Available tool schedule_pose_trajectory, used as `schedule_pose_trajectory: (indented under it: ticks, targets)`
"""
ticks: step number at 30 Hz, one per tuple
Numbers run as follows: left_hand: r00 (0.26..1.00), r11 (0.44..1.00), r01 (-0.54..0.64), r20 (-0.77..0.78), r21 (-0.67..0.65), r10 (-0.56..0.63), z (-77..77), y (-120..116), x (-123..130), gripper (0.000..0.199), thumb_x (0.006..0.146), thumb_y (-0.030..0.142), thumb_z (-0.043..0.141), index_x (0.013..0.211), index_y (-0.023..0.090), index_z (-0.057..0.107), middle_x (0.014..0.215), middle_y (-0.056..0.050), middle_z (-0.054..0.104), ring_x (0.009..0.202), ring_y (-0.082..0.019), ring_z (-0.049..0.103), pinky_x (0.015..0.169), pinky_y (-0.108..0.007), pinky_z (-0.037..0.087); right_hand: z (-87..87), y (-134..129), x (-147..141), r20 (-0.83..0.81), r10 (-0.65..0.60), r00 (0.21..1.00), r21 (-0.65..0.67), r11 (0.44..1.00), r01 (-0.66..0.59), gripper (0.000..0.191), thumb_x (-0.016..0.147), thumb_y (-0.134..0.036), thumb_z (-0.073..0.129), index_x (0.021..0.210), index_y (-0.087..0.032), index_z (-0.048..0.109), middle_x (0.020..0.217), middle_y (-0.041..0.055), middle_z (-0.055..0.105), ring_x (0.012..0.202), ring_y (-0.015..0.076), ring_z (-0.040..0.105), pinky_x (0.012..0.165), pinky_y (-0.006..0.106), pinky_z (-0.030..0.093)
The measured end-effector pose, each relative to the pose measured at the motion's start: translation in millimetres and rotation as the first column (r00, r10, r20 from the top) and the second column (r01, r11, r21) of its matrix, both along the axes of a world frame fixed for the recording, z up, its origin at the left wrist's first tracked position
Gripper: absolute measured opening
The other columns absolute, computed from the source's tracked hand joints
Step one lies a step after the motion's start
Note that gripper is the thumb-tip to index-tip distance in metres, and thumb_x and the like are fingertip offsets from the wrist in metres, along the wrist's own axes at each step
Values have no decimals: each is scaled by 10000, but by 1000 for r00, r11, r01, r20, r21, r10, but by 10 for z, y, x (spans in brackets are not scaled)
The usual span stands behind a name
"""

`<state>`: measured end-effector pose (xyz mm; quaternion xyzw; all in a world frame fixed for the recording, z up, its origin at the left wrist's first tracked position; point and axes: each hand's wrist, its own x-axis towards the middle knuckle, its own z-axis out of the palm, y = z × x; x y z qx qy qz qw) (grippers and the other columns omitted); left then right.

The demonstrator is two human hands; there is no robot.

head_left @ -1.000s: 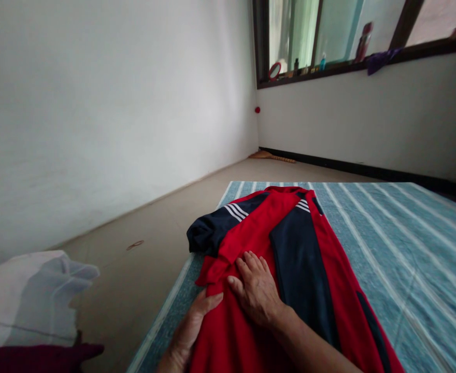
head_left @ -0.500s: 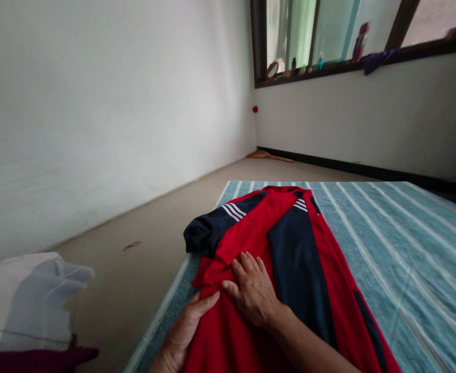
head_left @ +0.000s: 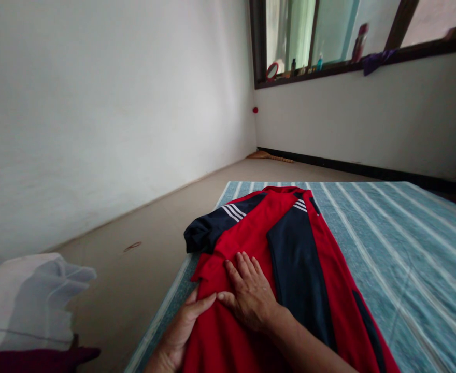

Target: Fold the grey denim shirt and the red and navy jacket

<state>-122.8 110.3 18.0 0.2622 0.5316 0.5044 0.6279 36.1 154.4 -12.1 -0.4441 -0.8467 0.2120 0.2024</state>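
Observation:
A red and navy track jacket with white stripes lies on the blue striped sheet, its collar end pointing away from me. One navy sleeve is bunched at its left edge; a navy panel runs down its right half. My left hand holds the jacket's left edge, thumb on top and the other fingers hidden beneath the cloth or behind the hand. Just to the right, my right hand rests palm down on the red cloth, fingers stretched forward, its thumb near the left thumb.
White translucent fabric and a dark maroon cloth are at the lower left. A thin brown loop lies on the floor. Under the window sits a broom-like object. On the sill stand a round mirror and small bottles.
Both hands have shifted slightly left, the right still flat on the cloth. The red folds near the fingers and along the left edge look smoother.

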Motion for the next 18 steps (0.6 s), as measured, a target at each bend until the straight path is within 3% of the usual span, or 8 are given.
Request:
schedule_pose_trajectory:
  ticks: [9,18]
  targets:
    - [998,997,-40,-55,-68,37,3,-6,-62,772,599,317,822,1313,223,542,1263,-70,608,1333,-318,341,1117,-441,272,-50,-40,-57,25,53,998,-29,998,-52,812,877,-697,294,1472,-144,276,1521,207,194,1409,329,100,1128,528,174]
    - [995,989,11,-97,-145,-25,17,-4,-101,706,696,302,754,1349,223,497,1228,-100,632,1159,-316,562,1024,-459,414,112,-107,-41,12,102,995,-92,991,-101,860,879,-707,161,1454,-85,308,1513,238,182,1411,334,48,1137,519,109]
